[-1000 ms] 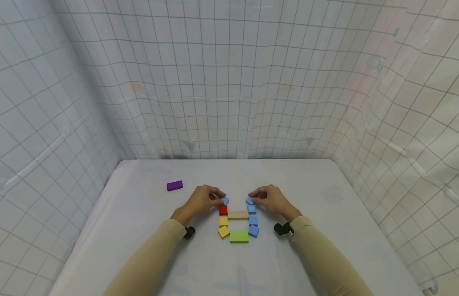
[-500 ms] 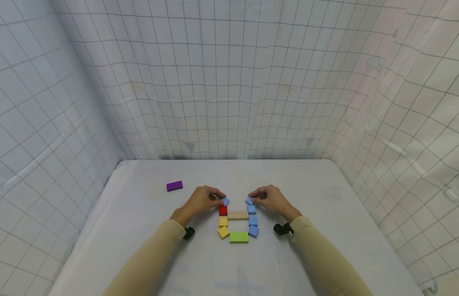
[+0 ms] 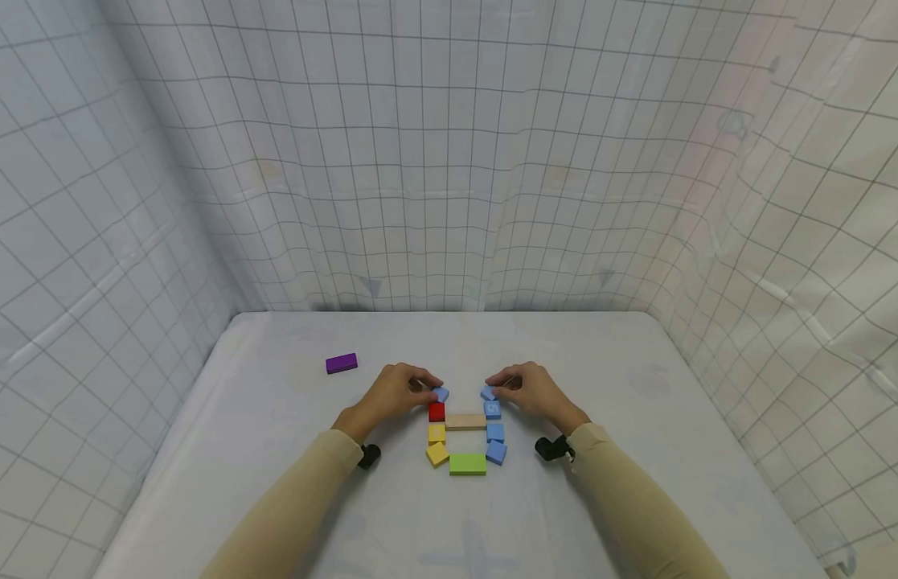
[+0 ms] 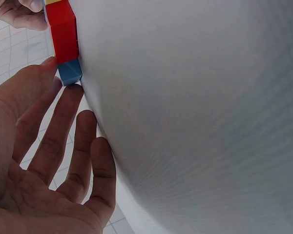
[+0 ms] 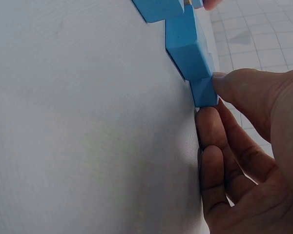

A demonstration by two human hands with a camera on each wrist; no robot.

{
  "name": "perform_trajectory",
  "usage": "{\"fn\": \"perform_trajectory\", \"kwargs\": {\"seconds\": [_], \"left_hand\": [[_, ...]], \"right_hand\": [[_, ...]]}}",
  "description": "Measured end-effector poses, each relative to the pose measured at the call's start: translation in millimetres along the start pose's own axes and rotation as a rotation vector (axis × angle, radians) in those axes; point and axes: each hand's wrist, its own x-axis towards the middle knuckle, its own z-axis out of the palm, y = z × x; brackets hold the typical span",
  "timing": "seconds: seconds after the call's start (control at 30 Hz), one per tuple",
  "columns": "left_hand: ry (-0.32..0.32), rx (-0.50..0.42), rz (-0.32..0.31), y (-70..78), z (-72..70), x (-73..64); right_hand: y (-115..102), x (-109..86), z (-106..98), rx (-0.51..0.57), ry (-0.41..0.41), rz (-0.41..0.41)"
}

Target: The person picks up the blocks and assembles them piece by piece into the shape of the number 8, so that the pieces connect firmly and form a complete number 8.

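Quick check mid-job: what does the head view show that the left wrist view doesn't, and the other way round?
Only the head view shows the purple block lying apart, the green block, the tan block, the yellow blocks and the right hand pinching its blue block. Only the left wrist view shows the left hand from the palm side, thumb and forefinger on its small blue block. Both show that block touching the red block.
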Motion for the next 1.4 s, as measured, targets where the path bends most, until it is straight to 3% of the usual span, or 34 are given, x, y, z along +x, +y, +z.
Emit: {"fn": "perform_trajectory", "kwargs": {"seconds": [0.6,0.73,0.9,1.27,1.4], "left_hand": [[0.006,0.001,0.035,-2.1,-1.9,-0.2],[0.028,-0.016,0.005,-3.9,-8.0,-3.9],[0.107,-0.019,-0.044,-13.1,-21.0,-6.3],[0.396,0.033,-0.085,-42.2,-69.5,-16.9],[0.437,0.046,-0.112,-53.6,-84.1,-24.0]], "right_hand": [[-1.1,0.7,0.1,-0.017,0.007,-0.002],[0.0,1.3,1.2,-0.020,0.011,-0.003],[0.5,0.9,1.9,-0.022,0.014,0.000],[0.5,0.3,2.8,-0.024,0.021,-0.008],[-0.6,-0.1,3.3,-0.022,0.023,-0.001]]}}
